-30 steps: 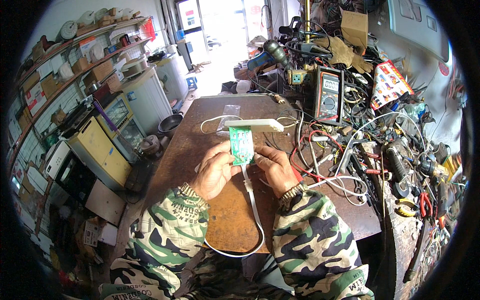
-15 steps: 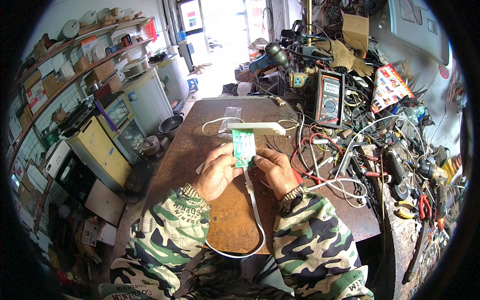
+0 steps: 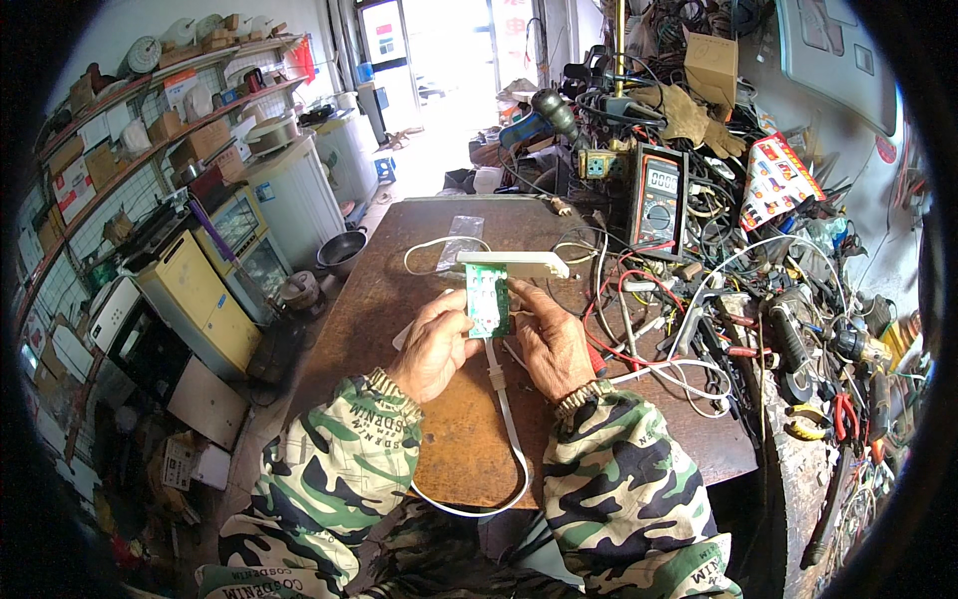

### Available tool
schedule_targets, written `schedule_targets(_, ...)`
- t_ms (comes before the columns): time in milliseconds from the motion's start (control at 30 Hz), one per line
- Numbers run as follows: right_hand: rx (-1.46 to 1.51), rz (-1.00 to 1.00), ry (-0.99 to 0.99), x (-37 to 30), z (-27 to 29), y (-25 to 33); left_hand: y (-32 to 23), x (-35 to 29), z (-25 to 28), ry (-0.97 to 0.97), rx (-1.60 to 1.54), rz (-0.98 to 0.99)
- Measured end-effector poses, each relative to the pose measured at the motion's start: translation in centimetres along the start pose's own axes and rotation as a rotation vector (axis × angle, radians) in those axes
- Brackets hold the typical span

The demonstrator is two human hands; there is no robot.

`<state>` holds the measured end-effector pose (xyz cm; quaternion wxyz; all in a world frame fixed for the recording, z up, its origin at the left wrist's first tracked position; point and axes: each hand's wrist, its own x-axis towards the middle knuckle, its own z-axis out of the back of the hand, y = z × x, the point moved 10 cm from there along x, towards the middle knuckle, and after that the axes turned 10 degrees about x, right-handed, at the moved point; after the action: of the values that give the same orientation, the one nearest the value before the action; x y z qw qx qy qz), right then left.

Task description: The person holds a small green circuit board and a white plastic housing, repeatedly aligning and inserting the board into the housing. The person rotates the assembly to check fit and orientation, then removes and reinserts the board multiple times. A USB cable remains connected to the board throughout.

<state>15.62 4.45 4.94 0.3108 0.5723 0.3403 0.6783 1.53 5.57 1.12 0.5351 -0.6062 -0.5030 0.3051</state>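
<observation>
A small green circuit board (image 3: 488,301) is held upright above the wooden table by my left hand (image 3: 437,344), its thumb and fingers closed on the left edge. My right hand (image 3: 554,344) is beside the right edge, index finger stretched toward the board's upper right; whether the fingertip touches is unclear. Directly behind the board's top lies a long off-white plastic casing (image 3: 517,264). From the board's bottom a white cable (image 3: 520,449) with a ribbed sleeve hangs and loops toward me.
A multimeter (image 3: 659,200) with red and black leads stands at the right back. Tangled wires, pliers (image 3: 846,414) and other tools crowd the right side. A clear plastic bag (image 3: 462,243) lies on the wooden table (image 3: 449,454). Appliances and shelves line the left.
My right hand has let go of the board's lower right corner, and its index finger now stretches up along the right edge. The left hand keeps its hold.
</observation>
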Motion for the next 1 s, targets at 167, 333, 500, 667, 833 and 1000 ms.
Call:
schedule_targets(167,0.015,-0.106,0.066,0.0,-0.7,-1.0,0.5,-0.1,0.4,-0.006,0.019,0.037)
schedule_targets(333,0.038,-0.099,0.064,0.1,-0.8,-1.1,-0.2,-0.3,-0.5,0.006,0.000,0.016)
schedule_targets(500,0.073,-0.137,0.074,0.0,-0.9,-0.8,0.0,-0.2,-0.5,0.014,-0.003,0.011)
schedule_targets(667,0.039,-0.119,0.072,0.1,-0.8,-0.8,-0.2,-0.2,-0.7,0.028,0.009,0.003)
schedule_targets(833,0.009,-0.110,0.084,0.1,-0.9,-0.3,-0.2,-0.3,-0.5,0.013,0.012,0.007)
schedule_targets(1000,0.021,-0.121,0.069,0.1,-0.8,-0.5,-0.4,-0.3,-0.8,0.013,0.017,0.010)
